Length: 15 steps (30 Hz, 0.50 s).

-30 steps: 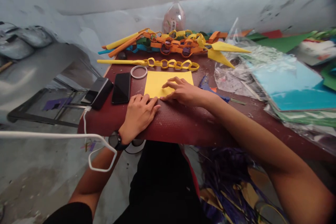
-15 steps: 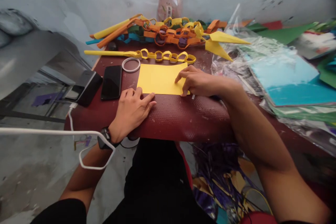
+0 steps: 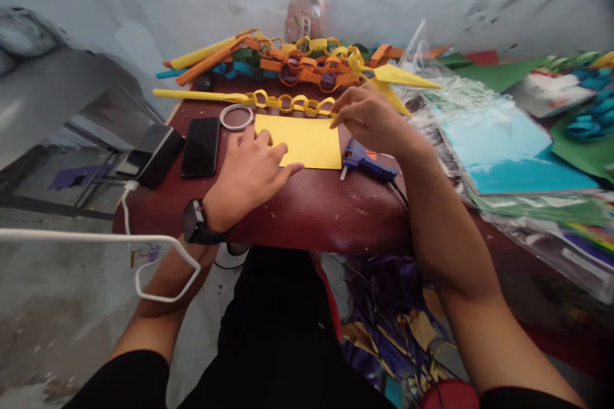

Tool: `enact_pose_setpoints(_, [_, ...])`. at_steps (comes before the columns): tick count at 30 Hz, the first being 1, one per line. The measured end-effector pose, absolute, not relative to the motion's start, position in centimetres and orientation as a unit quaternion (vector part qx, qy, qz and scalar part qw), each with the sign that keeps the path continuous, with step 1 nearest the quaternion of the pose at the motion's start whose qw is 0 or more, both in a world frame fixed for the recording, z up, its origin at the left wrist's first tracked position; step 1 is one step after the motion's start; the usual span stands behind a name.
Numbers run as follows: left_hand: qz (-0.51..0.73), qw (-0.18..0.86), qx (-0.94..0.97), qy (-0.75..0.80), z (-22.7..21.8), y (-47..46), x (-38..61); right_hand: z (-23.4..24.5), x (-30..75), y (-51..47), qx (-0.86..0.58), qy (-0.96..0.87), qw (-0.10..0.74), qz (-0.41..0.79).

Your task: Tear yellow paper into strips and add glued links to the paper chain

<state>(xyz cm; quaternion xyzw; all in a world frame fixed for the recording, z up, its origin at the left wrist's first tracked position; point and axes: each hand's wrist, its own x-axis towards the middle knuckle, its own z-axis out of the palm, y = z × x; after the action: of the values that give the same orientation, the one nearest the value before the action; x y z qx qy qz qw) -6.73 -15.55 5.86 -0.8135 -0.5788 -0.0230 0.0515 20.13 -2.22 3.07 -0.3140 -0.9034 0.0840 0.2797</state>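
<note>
A sheet of yellow paper lies flat on the dark red table. My left hand is open over its left edge, fingers spread and thumb stretched out along the near edge. At the far right corner of the sheet is my right hand, fingers bent downward and somewhat apart, with nothing visible in them. Just below that hand, a blue glue gun rests beside the paper. Beyond the sheet runs a yellow paper chain attached to a rolled yellow strip.
A white ring, a black phone and a dark stand sit on the left. Orange and yellow paper chains pile up before a plastic bottle. Plastic-wrapped blue paper covers the right side.
My right hand has lifted and moved away toward the paper's far right corner, uncovering the glue gun. My left hand has slid forward and right onto the sheet.
</note>
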Motion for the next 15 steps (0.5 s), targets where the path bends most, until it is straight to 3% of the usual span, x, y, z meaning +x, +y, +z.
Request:
enact_pose_setpoints(5, [-0.192,-0.040,-0.852,-0.485,9.0,-9.4,-2.5,2.7,20.5,-1.3,-0.402,-0.853,0.328,0.064])
enact_pose_setpoints(11, [-0.283,-0.130,-0.842,-0.441,6.5,-1.7,-4.9,1.6,19.6,-1.6,-0.404,-0.877,0.242,0.095])
enact_pose_setpoints(15, [-0.367,-0.195,-0.828,-0.376,5.1,-2.2,-7.9,1.3,18.8,-2.2,-0.390,-0.893,0.198,0.104])
